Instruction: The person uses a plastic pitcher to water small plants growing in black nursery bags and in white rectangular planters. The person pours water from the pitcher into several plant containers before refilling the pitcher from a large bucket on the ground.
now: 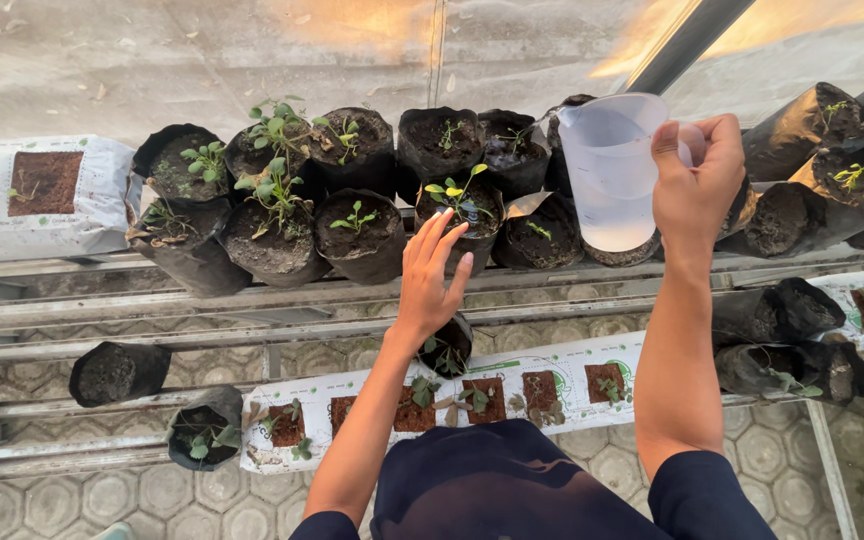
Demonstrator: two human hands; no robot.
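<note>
Greenhouse racks (252, 300) carry rows of black grow bags of soil. Right hand (697, 180) is clenched around a translucent jug (610, 170), held upright just right of the seedling bag (460, 215). Left hand (430, 272), fingers spread and empty, rests against that bag's near edge, closer to it than the jug.

Both arms bare, extended forward and up. Left hand (430, 275): palm down, fingers straight and slightly spread, nothing gripped. Right hand (697, 180): raised higher, fingers and thumb curled closed in a grip, wrist straight, forearm near vertical.
</note>
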